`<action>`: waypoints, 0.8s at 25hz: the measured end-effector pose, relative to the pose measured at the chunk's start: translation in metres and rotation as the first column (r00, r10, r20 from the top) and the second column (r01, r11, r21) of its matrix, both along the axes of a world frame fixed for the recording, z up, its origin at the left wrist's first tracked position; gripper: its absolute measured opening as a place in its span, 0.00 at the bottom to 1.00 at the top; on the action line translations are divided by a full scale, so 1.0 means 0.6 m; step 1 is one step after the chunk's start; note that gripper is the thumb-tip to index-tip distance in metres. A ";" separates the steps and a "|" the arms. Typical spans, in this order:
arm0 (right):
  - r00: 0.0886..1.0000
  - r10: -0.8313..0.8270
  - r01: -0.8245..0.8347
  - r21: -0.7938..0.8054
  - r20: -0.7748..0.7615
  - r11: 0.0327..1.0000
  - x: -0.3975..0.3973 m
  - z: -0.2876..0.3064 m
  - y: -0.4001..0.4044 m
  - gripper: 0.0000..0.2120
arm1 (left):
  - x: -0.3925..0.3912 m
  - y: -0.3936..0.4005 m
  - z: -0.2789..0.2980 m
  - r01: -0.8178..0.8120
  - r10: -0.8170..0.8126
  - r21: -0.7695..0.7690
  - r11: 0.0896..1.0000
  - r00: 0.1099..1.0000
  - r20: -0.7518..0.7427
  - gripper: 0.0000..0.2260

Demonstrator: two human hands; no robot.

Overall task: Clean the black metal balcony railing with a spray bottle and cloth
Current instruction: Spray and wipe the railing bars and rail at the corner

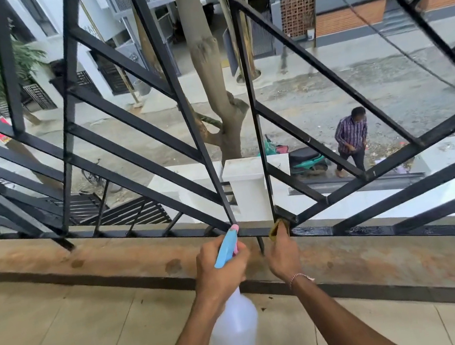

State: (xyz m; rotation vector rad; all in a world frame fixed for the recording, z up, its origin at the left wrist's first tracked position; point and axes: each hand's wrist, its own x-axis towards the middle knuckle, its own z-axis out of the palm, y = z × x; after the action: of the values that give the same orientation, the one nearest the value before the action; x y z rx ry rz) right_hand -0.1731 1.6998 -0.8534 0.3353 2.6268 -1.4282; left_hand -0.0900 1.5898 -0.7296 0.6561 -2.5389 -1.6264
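Pressing cloth point(279, 228) beyond right hand point(281, 254).

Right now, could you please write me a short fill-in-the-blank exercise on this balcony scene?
1. The left hand holds a ____ bottle with a blue head.
2. The right hand presses a cloth against the ____ metal railing.
3. The spray nozzle is coloured ____.

Missing words: spray; black; pink

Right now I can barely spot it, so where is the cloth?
The cloth is low at centre of the head view, held by the right hand against the railing, right of the spray bottle.
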 end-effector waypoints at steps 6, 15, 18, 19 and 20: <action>0.985 -0.096 0.137 -0.313 0.145 0.940 0.038 -0.024 0.036 0.18 | 0.002 -0.001 -0.074 -0.002 -0.023 0.089 0.996 0.961 0.276 0.14; 0.969 -0.023 0.167 -0.584 0.245 0.794 0.050 0.005 0.046 0.05 | -0.020 0.003 -0.135 -0.034 0.022 0.032 0.999 0.946 0.322 0.07; 0.987 -0.062 0.129 -0.514 0.145 0.848 0.048 0.005 0.041 0.05 | -0.028 -0.006 -0.142 -0.016 -0.017 0.096 0.995 0.941 0.337 0.10; 0.994 -0.102 0.113 -0.459 0.049 0.881 0.044 0.009 0.036 0.08 | -0.031 -0.005 -0.145 -0.019 -0.020 0.110 0.994 0.939 0.343 0.11; 0.991 -0.114 0.082 -0.368 -0.066 0.926 0.041 0.016 0.030 0.10 | -0.032 -0.003 -0.145 -0.019 -0.025 0.123 0.992 0.938 0.347 0.12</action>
State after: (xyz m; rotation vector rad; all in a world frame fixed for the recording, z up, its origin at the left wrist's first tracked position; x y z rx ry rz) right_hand -0.1485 1.7177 -0.8437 0.3714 2.3615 -1.9620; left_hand -0.1094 1.5878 -0.8164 1.0386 -2.6812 -1.8254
